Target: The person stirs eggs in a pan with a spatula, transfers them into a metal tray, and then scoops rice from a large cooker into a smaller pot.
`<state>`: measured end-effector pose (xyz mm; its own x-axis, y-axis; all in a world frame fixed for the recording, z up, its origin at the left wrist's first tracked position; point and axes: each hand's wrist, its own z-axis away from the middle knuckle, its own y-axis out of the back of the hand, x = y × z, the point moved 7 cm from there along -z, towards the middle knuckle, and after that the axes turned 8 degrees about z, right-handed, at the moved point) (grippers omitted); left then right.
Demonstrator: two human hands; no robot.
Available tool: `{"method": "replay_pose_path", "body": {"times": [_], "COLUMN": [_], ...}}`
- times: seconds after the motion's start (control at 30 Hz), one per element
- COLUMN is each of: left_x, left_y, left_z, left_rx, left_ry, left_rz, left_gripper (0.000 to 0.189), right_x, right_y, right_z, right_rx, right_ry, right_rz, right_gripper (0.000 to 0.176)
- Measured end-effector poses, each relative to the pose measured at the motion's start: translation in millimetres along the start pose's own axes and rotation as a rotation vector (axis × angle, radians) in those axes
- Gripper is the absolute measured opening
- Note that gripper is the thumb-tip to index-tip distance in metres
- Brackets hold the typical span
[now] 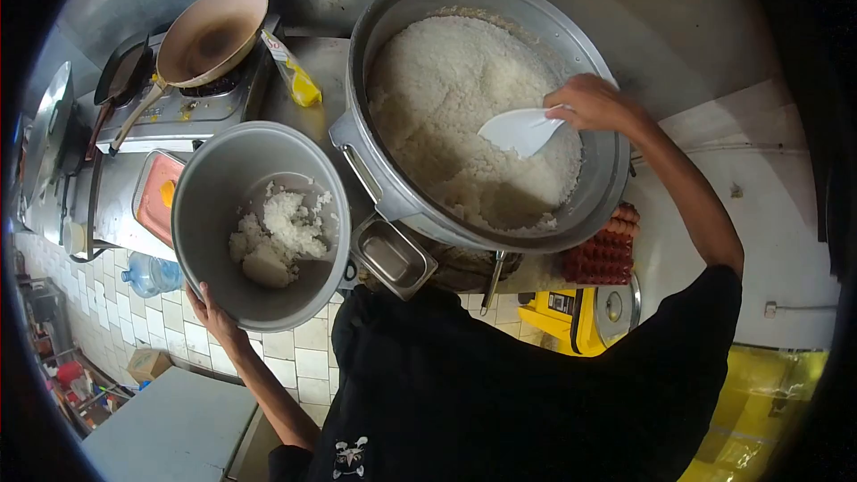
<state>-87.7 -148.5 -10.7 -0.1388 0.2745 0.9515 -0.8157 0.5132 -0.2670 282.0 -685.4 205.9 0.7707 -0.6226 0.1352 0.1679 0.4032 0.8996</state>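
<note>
My right hand [594, 103] grips a white rice paddle [518, 132], its blade resting on the cooked white rice [446, 98] that fills a big metal pot [393, 187]. My left hand [214, 317] holds a smaller grey pot [214, 178] by its lower rim, right beside the big pot. The grey pot has a few clumps of rice [281, 228] at its bottom. My black shirt fills the lower middle of the view.
A gas stove [192, 107] with a beige pan [210, 36] stands at the upper left, with a yellow packet [295, 76] beside it. A small steel tray [390, 256], red egg trays [603, 254], a red-lidded box [159, 196] and a water jug [150, 275] lie around the pots.
</note>
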Motion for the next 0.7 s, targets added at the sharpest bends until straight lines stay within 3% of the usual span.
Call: {"method": "replay_pose_path", "body": {"times": [0.13, 0.37, 0.7], "left_x": [3, 9, 12], "left_y": [-1, -9, -14], "left_z": [2, 5, 3], "left_rx": [0.042, 0.035, -0.016], "left_ry": [-0.015, -0.013, -0.028], "left_rz": [-0.052, -0.064, -0.077], "left_gripper": [0.058, 0.049, 0.050], "right_x": [-11, -56, -51], "right_y": [-47, -44, -52], "right_z": [-36, -46, -18], "right_rx": [-0.133, -0.130, -0.067], "right_ry": [0.159, 0.237, 0.312], "right_rz": [-0.383, -0.433, -0.643], "right_gripper": [0.021, 0.021, 0.020]}}
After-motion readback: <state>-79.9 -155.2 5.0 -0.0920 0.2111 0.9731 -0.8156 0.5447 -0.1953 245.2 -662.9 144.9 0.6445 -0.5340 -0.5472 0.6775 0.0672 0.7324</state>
